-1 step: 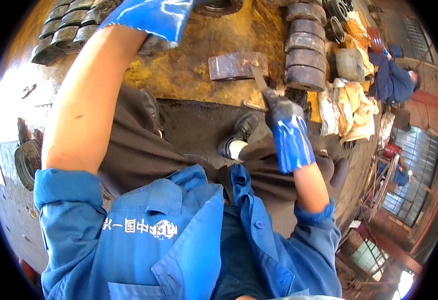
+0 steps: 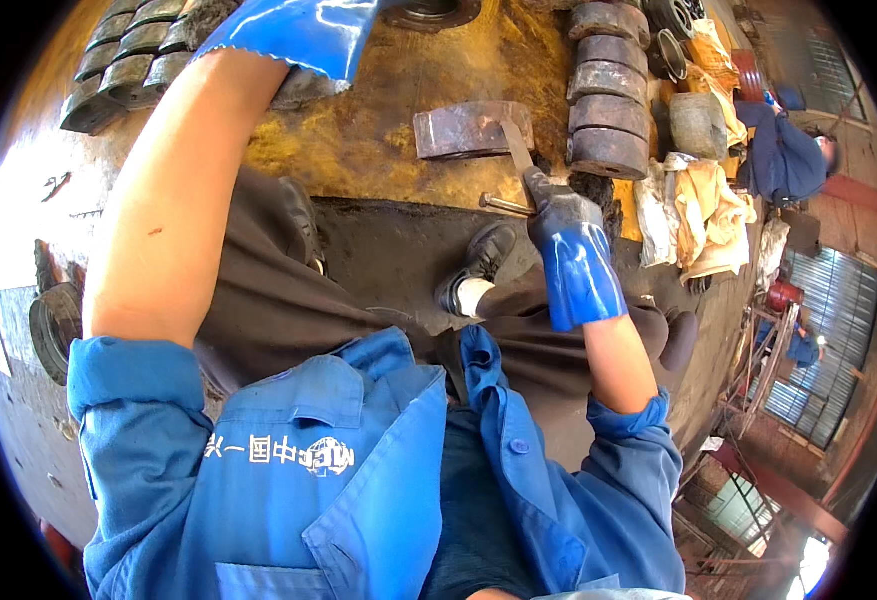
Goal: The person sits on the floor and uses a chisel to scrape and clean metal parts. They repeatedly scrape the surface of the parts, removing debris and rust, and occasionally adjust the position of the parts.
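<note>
Scraper (image 2: 516, 150) in right hand (image 2: 558, 215), blade up-left toward metal block (image 2: 468, 130).

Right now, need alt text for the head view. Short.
Seen from above, a person in blue workwear sits over a grimy floor, the gloved right hand gripping a flat metal tool against a rusty curved metal piece. The left hand's blue glove cuff reaches past the top edge, toward dark stacked metal parts. Rusty rings stand to the right.

Right hand (image 2: 558, 215) in a blue-cuffed dark glove gripping a flat scraper (image 2: 516, 148) against a rusty metal block (image 2: 463, 130), left hand's blue glove cuff (image 2: 293, 30) at top.
</note>
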The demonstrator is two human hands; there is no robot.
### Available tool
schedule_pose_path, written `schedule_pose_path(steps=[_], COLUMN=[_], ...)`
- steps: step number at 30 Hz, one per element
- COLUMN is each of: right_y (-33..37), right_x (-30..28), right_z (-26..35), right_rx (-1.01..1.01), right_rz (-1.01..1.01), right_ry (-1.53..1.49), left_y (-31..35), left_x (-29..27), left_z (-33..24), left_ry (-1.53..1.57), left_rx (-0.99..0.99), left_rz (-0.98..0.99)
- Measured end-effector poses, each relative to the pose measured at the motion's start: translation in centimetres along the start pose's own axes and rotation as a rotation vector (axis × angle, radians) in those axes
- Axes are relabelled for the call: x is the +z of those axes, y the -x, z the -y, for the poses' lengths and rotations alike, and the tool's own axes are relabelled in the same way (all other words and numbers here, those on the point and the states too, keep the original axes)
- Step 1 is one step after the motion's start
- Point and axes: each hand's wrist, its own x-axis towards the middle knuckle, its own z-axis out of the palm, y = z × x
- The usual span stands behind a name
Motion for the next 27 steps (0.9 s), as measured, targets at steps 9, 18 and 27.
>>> schedule_pose_path(steps=[9, 18, 27], right_y=[-2.2, -3.3, -2.8], right_x=[-3.3, -3.9, -3.5], right_z=[2.7, 2.9, 2.2], right_rx=[0.130, 0.149, 0.163], right_rz=[0.179, 0.191, 0.215], right_ry=[0.009, -0.012, -0.005], left_y=[0.6, 0.6, 0.8], left_x=[-1.5, -2.0, -1.8], left_z=[1.1, 0.7, 0.0], left_ry=[-0.025, -0.037, -0.046], left_rx=[-0.028, -0.043, -0.049], left_rz=[-0.016, -0.014, 0.007])
